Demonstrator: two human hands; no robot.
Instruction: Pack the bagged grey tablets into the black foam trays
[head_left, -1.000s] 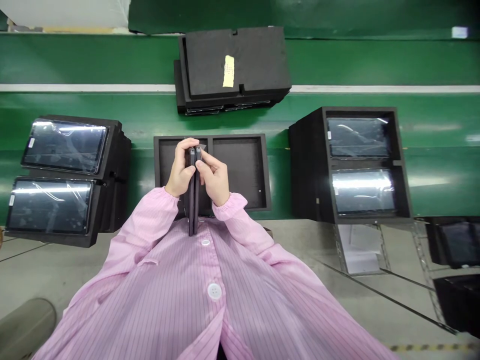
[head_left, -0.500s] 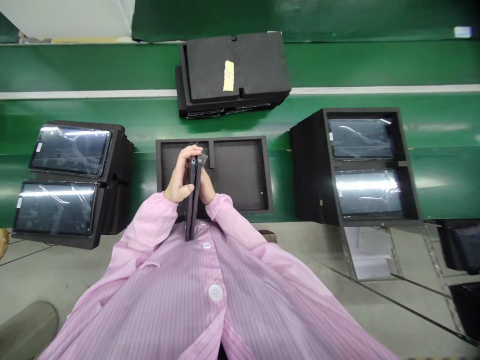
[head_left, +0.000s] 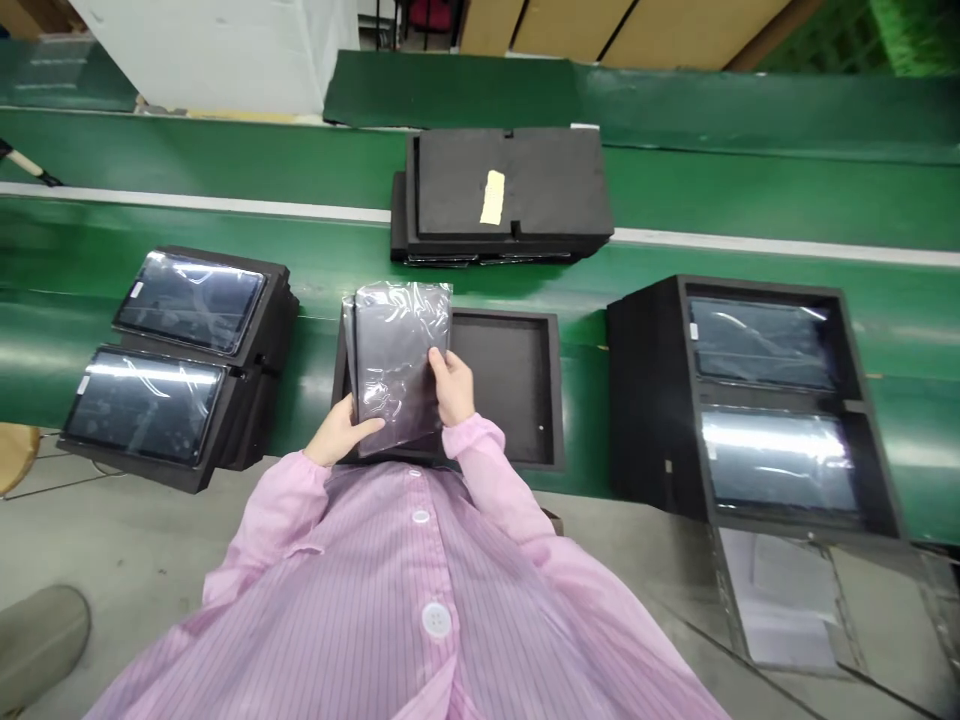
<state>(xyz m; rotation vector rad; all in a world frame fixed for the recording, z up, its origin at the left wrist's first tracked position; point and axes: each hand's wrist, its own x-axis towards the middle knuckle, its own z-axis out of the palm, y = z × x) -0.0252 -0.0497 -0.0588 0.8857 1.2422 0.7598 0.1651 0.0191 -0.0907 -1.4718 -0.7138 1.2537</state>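
Observation:
Two tablets (head_left: 397, 360) in clear plastic film, one behind the other, are held over the left part of a black foam tray (head_left: 555, 400). My left hand (head_left: 339, 432) grips their lower left edge, thumb across the front. On their right edge, my right hand (head_left: 452, 388) has its thumb on the film and its other fingers mostly hidden behind. The tray's right compartment shows its bare bottom; the tablets cover most of the left one.
Foam trays with tablets (head_left: 142, 400) are stacked at left. At right stands a taller stack (head_left: 645, 400) with two tablets in its top tray. Behind, a foam stack (head_left: 555, 180) bears a yellow label (head_left: 493, 197). The green bench (head_left: 585, 400) ends near my waist.
The tablets have turned from edge-on to broad side toward me. My right hand has moved out to their right edge, and the camera view has shifted and tilted upward.

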